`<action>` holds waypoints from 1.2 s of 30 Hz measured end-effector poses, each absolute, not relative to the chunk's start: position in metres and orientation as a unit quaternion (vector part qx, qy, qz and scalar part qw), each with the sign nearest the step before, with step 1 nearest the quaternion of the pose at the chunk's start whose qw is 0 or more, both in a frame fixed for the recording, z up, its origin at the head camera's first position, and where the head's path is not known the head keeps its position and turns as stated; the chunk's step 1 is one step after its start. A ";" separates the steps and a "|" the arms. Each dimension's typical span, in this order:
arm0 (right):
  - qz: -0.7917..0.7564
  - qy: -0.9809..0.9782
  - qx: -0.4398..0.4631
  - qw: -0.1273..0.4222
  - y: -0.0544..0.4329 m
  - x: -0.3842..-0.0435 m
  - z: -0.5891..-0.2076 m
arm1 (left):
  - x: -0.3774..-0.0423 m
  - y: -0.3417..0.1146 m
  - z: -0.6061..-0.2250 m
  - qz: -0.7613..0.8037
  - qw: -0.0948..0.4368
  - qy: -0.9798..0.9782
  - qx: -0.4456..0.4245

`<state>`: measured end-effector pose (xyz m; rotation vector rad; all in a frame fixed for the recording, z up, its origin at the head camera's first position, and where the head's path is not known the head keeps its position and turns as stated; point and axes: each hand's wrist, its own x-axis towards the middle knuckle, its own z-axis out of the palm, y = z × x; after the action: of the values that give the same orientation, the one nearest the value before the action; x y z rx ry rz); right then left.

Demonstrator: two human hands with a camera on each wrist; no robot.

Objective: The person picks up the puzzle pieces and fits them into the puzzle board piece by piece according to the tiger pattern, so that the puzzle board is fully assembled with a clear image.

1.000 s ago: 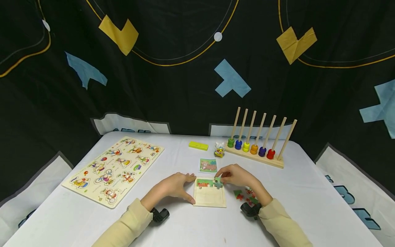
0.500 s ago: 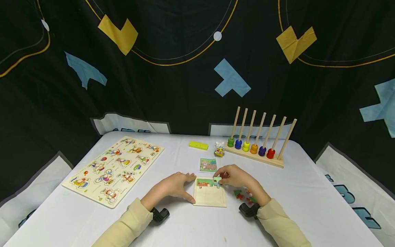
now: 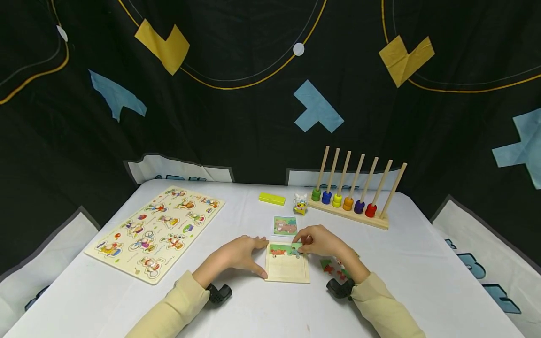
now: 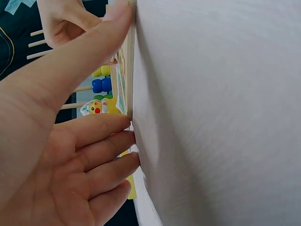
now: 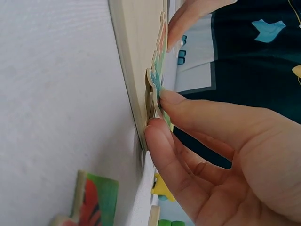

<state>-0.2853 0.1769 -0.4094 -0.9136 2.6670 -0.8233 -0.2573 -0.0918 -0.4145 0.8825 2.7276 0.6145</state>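
A small wooden puzzle tray (image 3: 287, 271) lies in front of me, with joined jigsaw pieces (image 3: 277, 250) along its top left. My left hand (image 3: 242, 253) rests against the tray's left side, thumb near the lower corner and fingers near the upper one; the left wrist view shows these fingers (image 4: 110, 148) nearly straight. Between thumb and fingertips my right hand (image 3: 324, 241) pinches a green and blue jigsaw piece (image 5: 156, 89) at the tray's top right. This piece is slightly tilted over the tray, right beside the joined ones.
Loose jigsaw pieces (image 3: 327, 266) lie right of the tray, partly hidden by my right forearm. Behind it are a picture card (image 3: 285, 226), a yellow block (image 3: 272, 199), a small figurine (image 3: 300, 204) and a peg stand (image 3: 367, 218). A large picture board (image 3: 156, 230) occupies the left.
The right hand has shifted slightly left with the jigsaw piece, which now sits closer against the joined pieces and looks flatter. The left hand stays in place at the tray.
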 end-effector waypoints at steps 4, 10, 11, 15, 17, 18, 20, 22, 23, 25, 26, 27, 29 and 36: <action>-0.281 0.905 -0.303 0.104 0.177 -0.285 -0.409 | -0.258 -0.092 -0.415 0.210 0.105 0.924 0.301; -0.288 0.902 -0.302 0.108 0.178 -0.284 -0.406 | -0.257 -0.092 -0.414 0.212 0.105 0.923 0.302; -0.288 0.902 -0.302 0.108 0.178 -0.284 -0.406 | -0.257 -0.092 -0.414 0.213 0.106 0.923 0.302; -0.286 0.902 -0.307 0.106 0.177 -0.283 -0.405 | -0.257 -0.092 -0.413 0.214 0.107 0.923 0.300; -0.282 0.902 -0.311 0.105 0.177 -0.282 -0.405 | -0.256 -0.092 -0.413 0.213 0.107 0.923 0.301; -0.281 0.901 -0.313 0.104 0.176 -0.282 -0.406 | -0.257 -0.092 -0.413 0.213 0.106 0.923 0.302; -0.280 0.900 -0.316 0.105 0.175 -0.281 -0.406 | -0.257 -0.092 -0.413 0.212 0.105 0.923 0.303; -0.279 0.900 -0.317 0.105 0.175 -0.281 -0.406 | -0.257 -0.092 -0.413 0.213 0.104 0.923 0.304; -0.280 0.900 -0.318 0.105 0.175 -0.281 -0.407 | -0.256 -0.092 -0.413 0.212 0.104 0.923 0.304; -0.283 0.899 -0.318 0.105 0.174 -0.281 -0.407 | -0.256 -0.092 -0.413 0.212 0.105 0.923 0.302; -0.284 0.898 -0.320 0.105 0.174 -0.281 -0.407 | -0.256 -0.092 -0.413 0.212 0.105 0.924 0.302; -0.285 0.897 -0.321 0.104 0.174 -0.280 -0.407 | -0.256 -0.092 -0.412 0.212 0.106 0.924 0.301; -0.285 0.896 -0.326 0.099 0.174 -0.280 -0.407 | -0.256 -0.092 -0.412 0.211 0.107 0.924 0.299; -0.279 0.899 -0.326 0.089 0.173 -0.279 -0.408 | -0.256 -0.092 -0.413 0.209 0.105 0.925 0.299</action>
<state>-0.2787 0.1734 -0.4076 -0.9713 2.6735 -0.8308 -0.2563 -0.0922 -0.4128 0.8804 2.7265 0.6165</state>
